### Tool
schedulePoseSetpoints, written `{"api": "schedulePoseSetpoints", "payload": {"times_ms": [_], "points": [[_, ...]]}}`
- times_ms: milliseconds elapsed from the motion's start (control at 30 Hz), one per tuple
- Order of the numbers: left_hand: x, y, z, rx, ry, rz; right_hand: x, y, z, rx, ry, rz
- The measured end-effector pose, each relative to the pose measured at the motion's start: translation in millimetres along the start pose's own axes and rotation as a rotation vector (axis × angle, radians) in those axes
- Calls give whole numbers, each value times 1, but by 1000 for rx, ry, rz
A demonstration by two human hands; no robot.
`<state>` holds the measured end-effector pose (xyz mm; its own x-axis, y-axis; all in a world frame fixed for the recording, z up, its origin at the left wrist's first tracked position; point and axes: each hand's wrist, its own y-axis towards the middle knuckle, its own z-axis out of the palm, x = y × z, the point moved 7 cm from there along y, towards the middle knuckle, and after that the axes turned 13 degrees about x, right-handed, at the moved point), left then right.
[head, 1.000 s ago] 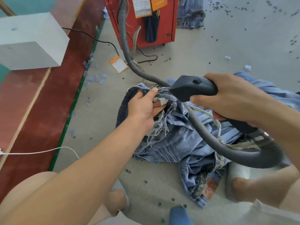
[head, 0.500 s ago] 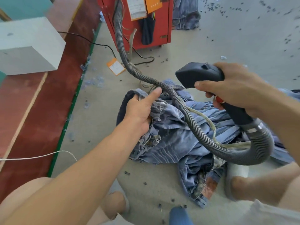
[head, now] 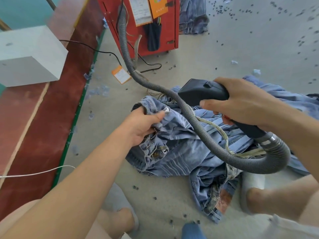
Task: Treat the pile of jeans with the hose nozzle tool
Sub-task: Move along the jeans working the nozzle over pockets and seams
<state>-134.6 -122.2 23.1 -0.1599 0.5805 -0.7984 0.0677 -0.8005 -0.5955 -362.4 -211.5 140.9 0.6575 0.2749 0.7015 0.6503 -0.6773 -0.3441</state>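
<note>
A pile of light blue jeans [head: 181,152] lies crumpled on the concrete floor in front of me. My left hand [head: 143,125] grips a fold of denim at the pile's upper left edge. My right hand [head: 241,102] holds the black hose nozzle tool [head: 202,93] above the pile, its wide mouth pointing left, a short way right of my left hand. A grey ribbed hose [head: 195,125] loops from the nozzle's handle across the jeans and up to a red machine.
The red machine [head: 155,26] stands at the back with more jeans [head: 193,16] beside it. A red-brown platform [head: 43,109] with a white box [head: 29,54] runs along the left. An orange tag [head: 120,74], cables, dark bits litter the floor. My feet in pale slippers [head: 250,190] flank the pile.
The nozzle rose off the jeans, then came back down toward the pile. My left hand shifted its grip from the bunched waistband to a fold at the pile's edge.
</note>
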Motion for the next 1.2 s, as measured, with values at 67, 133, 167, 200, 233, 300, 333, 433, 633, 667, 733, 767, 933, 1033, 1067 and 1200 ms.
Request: {"api": "schedulePoseSetpoints", "payload": {"times_ms": [67,133,167,200,233,300,333,433,633,667,733,767,933,1033,1067,1200], "points": [[3,-2,8,127,13,19,0,0,-1,-4,12,-8],[1,-7,12,194,-44,48,0,1,-2,6,12,-18],[-1,-8,12,237,-93,75,0,0,-2,18,6,-25],[-3,-10,13,289,-149,113,-1,0,-2,37,-4,-32],[-7,-14,14,345,-209,157,-1,-1,-2,63,-17,-38],[-14,-21,16,445,-330,244,-2,-2,-1,128,-62,-42],[-18,-25,17,489,-379,283,-2,-2,1,160,-104,-45],[-28,-32,25,597,-474,353,2,-2,10,203,-276,-84],[-33,-40,48,769,-492,392,26,1,30,133,-240,-235],[-34,-41,50,794,-494,394,29,1,29,106,-223,-255],[-36,-41,52,810,-508,396,30,3,26,72,-213,-251],[-36,-40,52,802,-514,398,29,3,22,61,-218,-235],[-37,-37,48,760,-528,427,19,0,15,106,-261,-160],[-37,-38,54,801,-512,428,27,-1,29,178,-271,-192],[-37,-38,56,810,-500,429,29,0,32,171,-269,-201],[-41,-36,54,788,-483,437,32,4,26,62,-248,-202]]}}
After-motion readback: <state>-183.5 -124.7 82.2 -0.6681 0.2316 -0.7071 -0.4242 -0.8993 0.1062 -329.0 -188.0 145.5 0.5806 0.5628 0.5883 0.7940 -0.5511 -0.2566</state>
